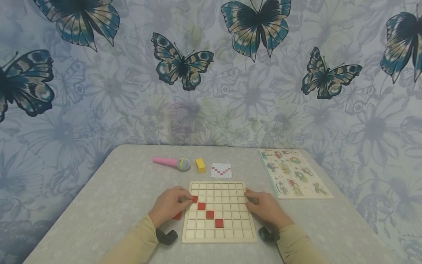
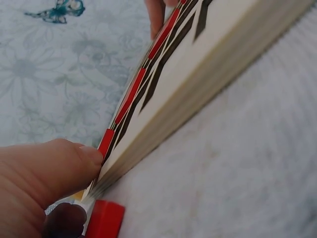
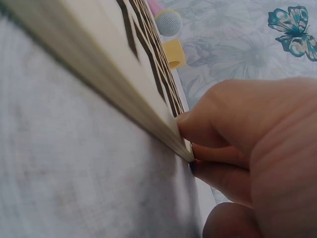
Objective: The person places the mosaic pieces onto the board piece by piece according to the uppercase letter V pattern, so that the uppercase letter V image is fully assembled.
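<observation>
The left hand [image 1: 169, 205] pinches a small red tile [image 1: 195, 199] between thumb and finger at the left edge of the grid board [image 1: 238, 206]; the right hand [image 1: 267, 209] grips the board's opposite edge, its thumb on the upper face and its other fingers at the side. The pinched tile is at the first cell of the third row from the top; three more red tiles [image 1: 210, 214] lie in the board, stepping down and rightward one cell at a time to the fourth column; the step in hand looks like seating this top tile while the right hand steadies the board. The next move, I judge, calls for a light press to bring the tile flat, then a clean release that leaves its neighbour alone; whether it already sits fully in its cell I cannot tell. Just beside the board, below the left hand, is a red piece [image 1: 177, 215], partly hidden; beyond the board's far edge lies a card [image 1: 221, 170] with a red V of squares; left of the card stand a yellow block [image 1: 200, 165] and, farther left, a pink microphone [image 1: 171, 163]; an illustrated board [image 1: 295, 174] lies to the right.
</observation>
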A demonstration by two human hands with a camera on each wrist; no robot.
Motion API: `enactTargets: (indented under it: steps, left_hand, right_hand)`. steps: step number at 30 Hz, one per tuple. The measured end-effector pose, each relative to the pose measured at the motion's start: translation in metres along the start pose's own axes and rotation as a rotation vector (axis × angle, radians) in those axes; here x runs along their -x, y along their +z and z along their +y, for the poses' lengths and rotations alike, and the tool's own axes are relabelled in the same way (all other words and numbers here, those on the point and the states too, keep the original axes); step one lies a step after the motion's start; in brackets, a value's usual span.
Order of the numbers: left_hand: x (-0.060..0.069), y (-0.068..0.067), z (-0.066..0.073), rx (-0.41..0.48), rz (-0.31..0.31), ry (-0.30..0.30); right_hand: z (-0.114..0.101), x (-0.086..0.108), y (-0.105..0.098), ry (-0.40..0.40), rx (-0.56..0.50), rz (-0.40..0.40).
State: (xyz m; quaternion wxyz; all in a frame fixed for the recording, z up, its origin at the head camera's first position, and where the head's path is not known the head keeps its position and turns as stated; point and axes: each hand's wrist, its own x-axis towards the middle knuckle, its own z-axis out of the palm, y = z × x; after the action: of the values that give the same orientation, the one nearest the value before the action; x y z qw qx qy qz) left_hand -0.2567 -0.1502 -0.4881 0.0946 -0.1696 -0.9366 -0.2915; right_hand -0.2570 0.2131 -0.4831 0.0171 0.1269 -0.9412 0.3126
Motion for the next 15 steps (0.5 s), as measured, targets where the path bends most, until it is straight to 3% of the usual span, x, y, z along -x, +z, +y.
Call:
enactTargets:
  steps: [8,15]
  left_hand:
    - [-0.0005,-0.0002,0.0022,0.007,0.001,-0.037]
    - [-0.0003,-0.0006,0.0017,0.013,0.003,-0.033]
  right_hand:
    - [0.0034,-0.0022,0.0011,0.000,0.006,0.001]
    - [0.0021,-0.0013,0.0008,-0.001,0.028,-0.002]
